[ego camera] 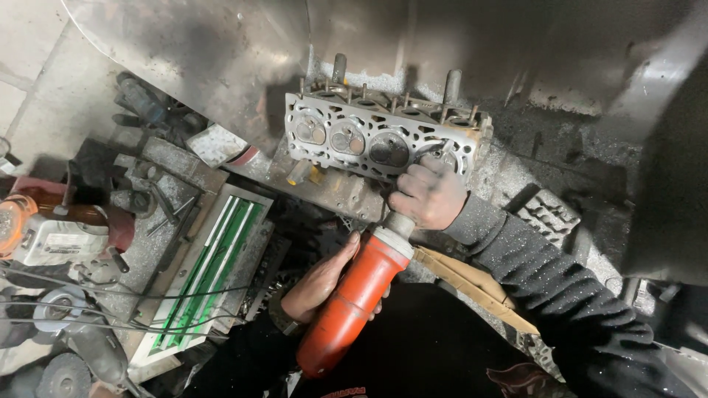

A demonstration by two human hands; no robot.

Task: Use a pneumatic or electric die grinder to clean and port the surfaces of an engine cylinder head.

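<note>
Red grinder (350,302) gripped, tip hidden behind right hand (428,195)

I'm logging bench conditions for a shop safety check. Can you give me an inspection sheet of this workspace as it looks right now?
Surface: grimy metal bench, coated in dark dust and grit.
Job's things: grey cylinder head lying on the bench, round valve pockets facing up; orange power grinder pointed at its near right end.
Clutter: green and white tray, a second power tool and loose metal parts at left.
Grips: left hand wraps the grinder's body; right hand holds its nose against the head.
Cables: thin wires run across the left side.
Surroundings: sheet-metal backing behind the bench; cardboard scrap under the right sleeve.
</note>
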